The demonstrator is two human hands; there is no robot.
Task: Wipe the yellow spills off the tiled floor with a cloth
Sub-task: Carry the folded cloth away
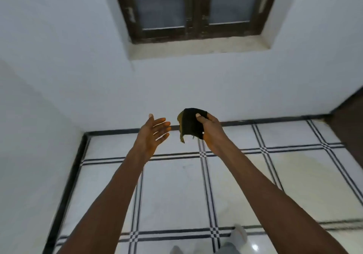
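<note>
My right hand [211, 129] is raised in front of me and grips a folded black cloth [191, 123] whose left edge is stained yellow. A short gap to the left, my left hand [152, 133] is held up with the palm open and the fingers spread, holding nothing. Below both arms lies the white tiled floor [170, 190] with dark grid lines. No yellow spill shows on the tiles in view; only a faint grey smudge sits near the middle of one tile.
White walls [59, 76] meet in a corner at the left, edged by a black skirting [64, 185]. A dark-framed window [194, 8] is high on the far wall. A dark door frame [347, 120] stands at the right. My feet [238, 234] show at the bottom.
</note>
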